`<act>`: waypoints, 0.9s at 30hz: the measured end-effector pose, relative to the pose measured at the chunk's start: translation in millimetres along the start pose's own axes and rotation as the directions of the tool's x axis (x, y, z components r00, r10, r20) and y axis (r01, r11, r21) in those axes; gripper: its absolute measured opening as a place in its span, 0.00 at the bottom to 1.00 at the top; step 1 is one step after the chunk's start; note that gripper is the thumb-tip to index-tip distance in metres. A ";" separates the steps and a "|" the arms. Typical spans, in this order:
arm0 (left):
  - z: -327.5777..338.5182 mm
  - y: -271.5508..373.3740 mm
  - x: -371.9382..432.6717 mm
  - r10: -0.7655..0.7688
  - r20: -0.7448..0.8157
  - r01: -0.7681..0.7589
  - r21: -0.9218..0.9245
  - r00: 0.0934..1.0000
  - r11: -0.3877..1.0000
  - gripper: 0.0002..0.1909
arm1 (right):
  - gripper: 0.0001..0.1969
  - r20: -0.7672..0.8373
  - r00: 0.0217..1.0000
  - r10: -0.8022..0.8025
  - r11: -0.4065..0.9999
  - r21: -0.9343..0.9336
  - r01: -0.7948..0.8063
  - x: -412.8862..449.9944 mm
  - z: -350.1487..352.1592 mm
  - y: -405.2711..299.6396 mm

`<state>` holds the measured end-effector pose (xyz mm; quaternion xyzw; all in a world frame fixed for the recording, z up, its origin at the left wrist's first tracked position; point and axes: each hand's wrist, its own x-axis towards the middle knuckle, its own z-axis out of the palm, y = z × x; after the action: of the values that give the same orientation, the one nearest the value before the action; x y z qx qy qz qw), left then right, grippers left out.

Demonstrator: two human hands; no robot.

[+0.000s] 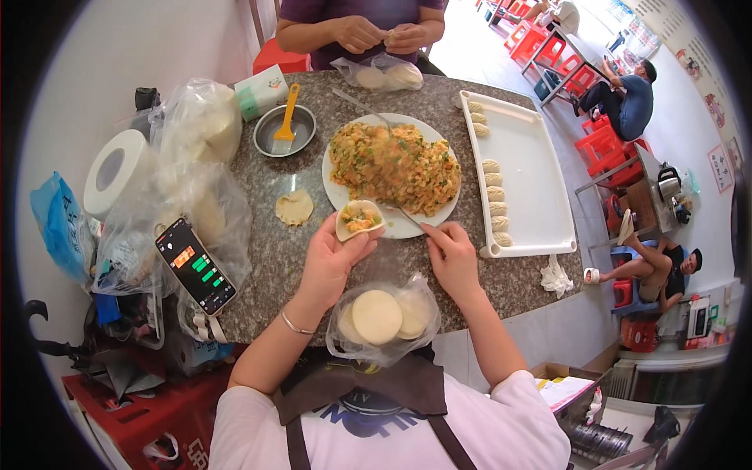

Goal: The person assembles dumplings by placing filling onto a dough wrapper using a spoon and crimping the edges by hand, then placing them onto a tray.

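Observation:
My left hand (336,258) holds a round dough wrapper (346,234), curved up around a heap of chopped filling. My right hand (449,249) grips the handle of a metal utensil (409,218), whose far end lies at the filling's near edge. A white plate (395,230) bears the large mound of chopped filling (405,158), with a second metal utensil (358,104) stuck in at its back. Close to my body, a clear bag holds a stack of round wrappers (378,317). A single wrapper with a ragged edge (294,208) lies left of the plate.
At right, a white tray (531,251) holds a column of pleated dumplings (497,208). A metal bowl (285,147) with a yellow-handled brush (288,117), a phone (195,266) and plastic bags (200,129) stand left. A person opposite works dough beside bagged wrappers (382,76). A crumpled tissue (556,277) lies near the right edge.

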<state>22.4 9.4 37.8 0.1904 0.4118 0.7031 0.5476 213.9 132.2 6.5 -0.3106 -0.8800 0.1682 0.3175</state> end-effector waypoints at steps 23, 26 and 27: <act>-10.5 -7.8 19.8 0.536 0.278 -0.598 0.491 0.797 0.634 0.10 | 0.07 0.252 0.903 0.348 0.562 0.714 -0.416 38.0 10.7 -23.6; -15.7 -2.7 16.0 0.535 0.275 -0.584 0.564 0.799 0.583 0.10 | 0.04 0.212 0.941 0.262 0.585 0.741 -0.330 43.4 14.4 -32.7; -14.9 -4.5 17.4 0.530 0.306 -0.603 0.533 0.791 0.593 0.10 | 0.03 0.170 0.962 0.213 0.533 0.805 -0.261 44.4 16.7 -35.1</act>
<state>8.8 20.3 22.3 0.5163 0.4996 0.6575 0.2269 160.5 133.2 31.6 -0.2393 -0.6580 0.6065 0.3767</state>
